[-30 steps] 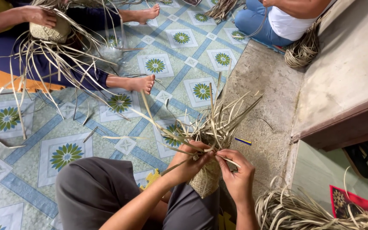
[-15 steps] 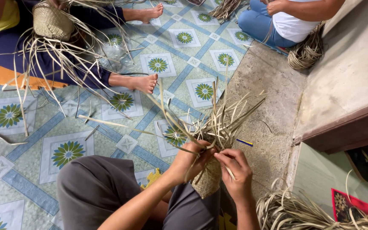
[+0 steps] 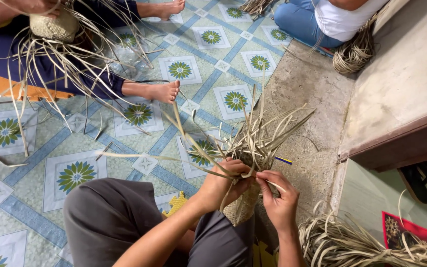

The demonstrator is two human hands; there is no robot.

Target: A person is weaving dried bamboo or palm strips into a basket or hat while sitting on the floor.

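Half-woven basket (image 3: 240, 207) sits low centre, between the person's knees, long axis upright, tilted slightly toward 1 o'clock; its loose strips (image 3: 263, 133) fan out toward 12 to 2 o'clock. Left hand (image 3: 226, 183) is closed round the basket rim from 9 o'clock, clamping several strips. Right hand (image 3: 280, 200) lies just beside it at 3 o'clock, fingers pinched narrow on one strip (image 3: 273, 184) that runs across toward the left hand. Both hands touch the work; the left is nearer the rim. Another person's basket (image 3: 55, 27) lies at 10 o'clock, well apart; a strip bundle (image 3: 352, 244) lies on the floor (image 3: 75, 148) at 4 o'clock. Against the frame half a second earlier, the right hand sits slightly lower and the view has drifted; the grips match.
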